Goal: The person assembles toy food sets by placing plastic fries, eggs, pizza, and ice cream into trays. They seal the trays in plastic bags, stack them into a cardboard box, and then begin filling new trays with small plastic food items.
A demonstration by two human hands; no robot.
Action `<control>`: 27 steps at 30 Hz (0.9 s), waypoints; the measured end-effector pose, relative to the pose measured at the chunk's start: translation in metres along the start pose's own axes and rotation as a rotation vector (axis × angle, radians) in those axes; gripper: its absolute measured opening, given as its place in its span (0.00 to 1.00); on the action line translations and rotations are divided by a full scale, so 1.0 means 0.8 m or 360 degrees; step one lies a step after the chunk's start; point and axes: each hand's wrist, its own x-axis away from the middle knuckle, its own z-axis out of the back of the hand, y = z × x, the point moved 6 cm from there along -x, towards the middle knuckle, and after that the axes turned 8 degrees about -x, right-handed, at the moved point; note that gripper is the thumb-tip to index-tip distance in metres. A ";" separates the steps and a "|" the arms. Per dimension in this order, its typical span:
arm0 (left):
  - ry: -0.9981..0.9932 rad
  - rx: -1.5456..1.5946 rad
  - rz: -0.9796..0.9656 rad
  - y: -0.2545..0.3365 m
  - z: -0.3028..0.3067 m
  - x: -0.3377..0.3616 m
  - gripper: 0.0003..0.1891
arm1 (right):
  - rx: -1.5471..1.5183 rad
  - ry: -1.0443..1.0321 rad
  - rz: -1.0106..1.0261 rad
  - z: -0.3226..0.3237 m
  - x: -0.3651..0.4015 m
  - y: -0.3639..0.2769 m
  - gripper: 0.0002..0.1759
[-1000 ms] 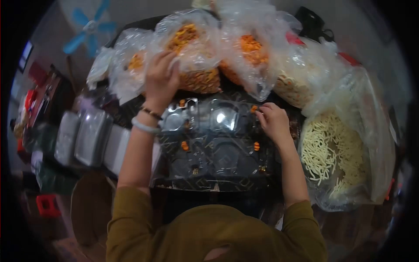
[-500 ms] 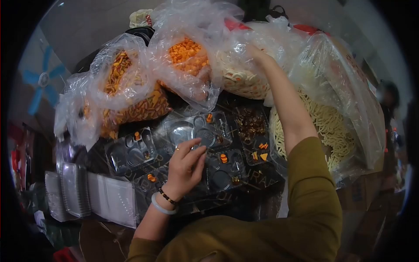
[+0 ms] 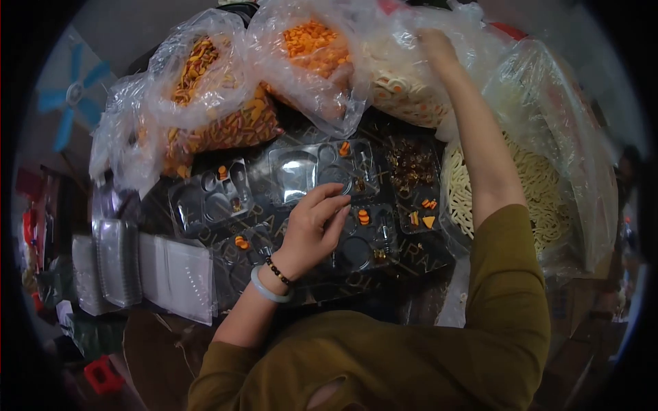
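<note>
My left hand [image 3: 317,222] hovers over clear plastic trays, its fingers loosely bent and apart, with nothing visible in them. Beneath and beyond it lies a clear compartment tray [image 3: 293,171] with small orange pieces and brown pieces in its slots. Another tray [image 3: 355,253] sits just right of the hand, also with orange discs. My right hand [image 3: 435,51] reaches into the open plastic bag of white round candies with orange centres [image 3: 404,92]. Its fingertips are hidden among the bag's folds, so what they hold does not show.
Bags of orange pieces [image 3: 315,44] and mixed yellow-red pieces [image 3: 236,127] stand along the back. Pale strips [image 3: 541,192] fill a bag at right. A dark tray of brown pieces [image 3: 408,164] lies nearby. Stacked clear containers [image 3: 120,264] are at left; a blue fan [image 3: 73,94] is behind.
The whole view has shifted, with the bags higher in it. My right hand stays at the bag of white candies. My left hand remains over the trays, slightly farther right.
</note>
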 end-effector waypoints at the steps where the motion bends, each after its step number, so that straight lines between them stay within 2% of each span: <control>1: 0.0020 0.0098 0.0037 -0.007 -0.003 -0.001 0.10 | 0.0241 0.0099 0.0097 0.023 0.009 -0.009 0.17; 2: 0.0046 0.0200 0.0073 -0.013 -0.007 0.000 0.10 | -0.0001 0.0272 0.0065 0.043 0.022 -0.003 0.16; 3: -0.0076 0.0426 0.0412 -0.022 -0.015 0.001 0.10 | -0.0240 0.0449 0.0031 0.061 0.035 -0.001 0.15; 5: -0.0121 0.1004 0.0807 -0.045 -0.044 -0.002 0.11 | -0.1042 0.0559 -0.0221 0.085 0.085 -0.014 0.13; 6: -0.0140 0.1443 0.0929 -0.040 -0.055 -0.013 0.14 | -0.1251 0.0474 -0.0340 0.086 0.115 -0.028 0.12; 9: -0.0036 0.2030 0.1062 -0.034 -0.073 -0.037 0.21 | -0.1688 0.0139 -0.0599 0.067 0.202 -0.107 0.11; 12: 0.0080 0.2265 0.1092 -0.036 -0.072 -0.045 0.17 | -0.1722 -0.0026 -0.0458 0.027 0.267 -0.174 0.09; 13: 0.0102 0.2184 0.1084 -0.040 -0.069 -0.041 0.15 | -0.1640 -0.0036 -0.0382 0.020 0.282 -0.192 0.08; 14: 0.0127 0.2098 0.1071 -0.045 -0.064 -0.036 0.14 | -0.1512 0.0012 -0.0156 0.018 0.291 -0.209 0.09; 17: 0.0224 0.1961 0.1090 -0.072 -0.045 -0.010 0.10 | -0.1497 -0.0198 -0.0067 0.004 0.308 -0.248 0.08; 19: 0.0317 0.1897 0.1153 -0.084 -0.017 0.005 0.09 | -0.1891 -0.0289 -0.0610 -0.019 0.320 -0.249 0.09; 20: 0.0391 0.1843 0.1153 -0.095 0.002 0.013 0.09 | -0.2366 -0.0361 -0.0826 -0.043 0.329 -0.242 0.14; 22: 0.0577 0.1498 0.1077 -0.128 0.059 0.028 0.09 | -0.3349 -0.0728 -0.1388 -0.071 0.352 -0.230 0.22; 23: 0.0618 0.1316 0.0995 -0.145 0.092 0.035 0.09 | -0.3807 -0.0977 -0.1355 -0.074 0.360 -0.238 0.26; 25: 0.0669 0.0954 0.1005 -0.184 0.149 0.045 0.09 | -0.3786 -0.0853 -0.1710 -0.055 0.375 -0.266 0.25; 26: 0.0655 0.0753 0.0968 -0.204 0.172 0.046 0.10 | -0.3882 -0.0897 -0.1745 -0.056 0.381 -0.270 0.23; 27: 0.0636 0.0541 0.1067 -0.207 0.191 0.048 0.09 | -0.3892 -0.0915 -0.1729 -0.057 0.387 -0.274 0.23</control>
